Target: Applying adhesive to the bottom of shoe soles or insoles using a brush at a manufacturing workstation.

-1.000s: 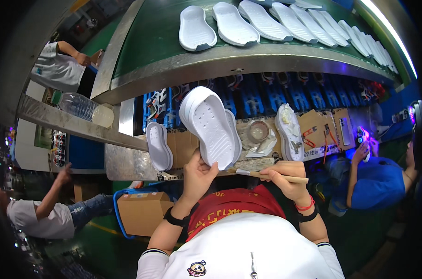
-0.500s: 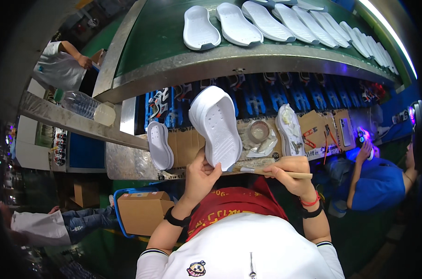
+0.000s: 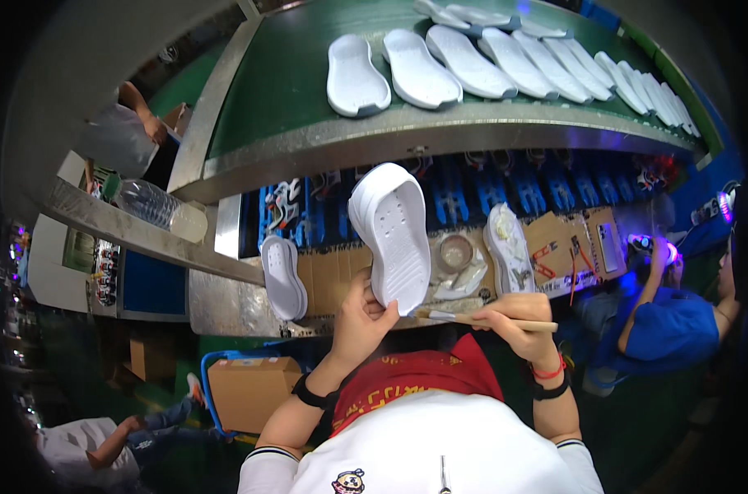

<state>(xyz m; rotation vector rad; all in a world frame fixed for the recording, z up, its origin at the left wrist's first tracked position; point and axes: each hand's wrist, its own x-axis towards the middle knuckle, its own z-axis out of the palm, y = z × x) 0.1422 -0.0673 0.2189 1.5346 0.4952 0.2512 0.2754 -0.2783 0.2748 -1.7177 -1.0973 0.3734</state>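
A white shoe sole [image 3: 400,247] stands tilted upright over the bench, its dotted inner face toward me. My left hand [image 3: 362,323] is closed round its lower end. In my right hand [image 3: 518,323] is a brush with a pale wooden handle [image 3: 542,326], gripped between thumb and fingers. The bristles meet the sole's lower tip, close to my left fingertips; whether they press on it I cannot tell. Nested white soles [image 3: 283,278] lie to the left on the bench. At the right rests another sole [image 3: 510,247] with whitish material in it, beside a small round pot [image 3: 456,253].
Above the bench, several white soles [image 3: 357,78] line a green conveyor [image 3: 267,90] with a metal edge. Cardboard [image 3: 328,276] covers the bench, holding red-handled pliers [image 3: 543,257] and a phone [image 3: 611,245]. A bottle [image 3: 156,207] lies left; a carton [image 3: 254,391] sits below. A co-worker in blue [image 3: 670,325] is at right.
The held sole has turned slightly more upright, and the brush stays at its lower tip. The whole scene sits a little lower in view. At lower left, another person has shifted.
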